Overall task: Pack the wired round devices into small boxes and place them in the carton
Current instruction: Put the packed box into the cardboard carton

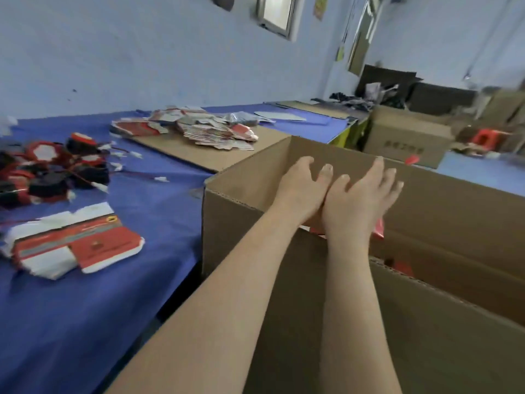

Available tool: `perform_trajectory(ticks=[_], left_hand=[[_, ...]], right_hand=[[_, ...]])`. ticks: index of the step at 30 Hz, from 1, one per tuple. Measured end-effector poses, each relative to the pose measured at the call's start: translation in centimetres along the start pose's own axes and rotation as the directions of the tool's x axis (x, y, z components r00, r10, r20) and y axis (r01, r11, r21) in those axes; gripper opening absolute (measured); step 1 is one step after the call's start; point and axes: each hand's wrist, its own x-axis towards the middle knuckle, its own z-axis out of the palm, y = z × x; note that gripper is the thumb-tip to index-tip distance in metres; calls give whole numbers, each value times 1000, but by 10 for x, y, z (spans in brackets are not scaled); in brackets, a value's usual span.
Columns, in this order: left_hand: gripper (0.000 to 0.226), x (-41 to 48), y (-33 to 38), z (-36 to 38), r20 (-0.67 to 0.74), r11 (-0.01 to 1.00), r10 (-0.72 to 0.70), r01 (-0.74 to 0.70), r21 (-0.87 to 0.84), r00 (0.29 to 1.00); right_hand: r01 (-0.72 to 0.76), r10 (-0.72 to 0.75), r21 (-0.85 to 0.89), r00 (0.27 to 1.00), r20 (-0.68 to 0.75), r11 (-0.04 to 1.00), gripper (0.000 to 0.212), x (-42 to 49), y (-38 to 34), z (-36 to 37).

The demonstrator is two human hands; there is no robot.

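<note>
Carton: large brown carton, flaps upright, standing against the right edge of the worktop; red shapes show inside, too hidden to identify.
Hands: left hand and right hand touch side by side, palms down in the carton's open top, fingers spread and loose, nothing visible in their grasp.
Devices: black-and-red wired round devices heaped at the far left of the blue worktop.
Around: flat box blanks lie near; another pile rests on a cardboard sheet.
Edges: near flap rises beside the right forearm.
</note>
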Motion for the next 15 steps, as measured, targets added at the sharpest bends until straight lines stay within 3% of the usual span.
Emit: perform_trajectory(ticks=[3, 5, 7, 9, 10, 11, 13, 15], left_hand=[[33, -2, 5, -13, -154, 982, 101, -123, -140, 983], [19, -6, -8, -46, -372, 973, 114, -180, -147, 921], [19, -15, -34, -90, -588, 982, 45, -144, -123, 807], [29, -30, -67, -139, -719, 996, -70, 14, -83, 691], [35, -39, -85, -162, -755, 988, -135, 146, -53, 641], [41, -49, -103, -182, -779, 953, -203, 302, -18, 593], [51, -72, -134, -209, -805, 821, -317, 570, 31, 501], [57, -91, -153, -221, -803, 728, -390, 685, 31, 451]], right_hand=[[270, -210, 332, 956, -203, 904, 42, -21, -15, 3], [286, -282, 628, 953, -110, 724, 29, -42, -37, 21], [160, -358, 743, 927, 113, 650, 26, -65, -54, 51], [26, -400, 690, 831, 387, 723, 27, -89, -64, 91], [26, -397, 583, 756, 520, 812, 25, -101, -66, 114], [90, -383, 441, 666, 640, 893, 23, -113, -68, 135], [287, -309, 180, 509, 803, 941, 28, -138, -66, 175], [375, -199, 24, 437, 877, 927, 19, -159, -67, 200]])
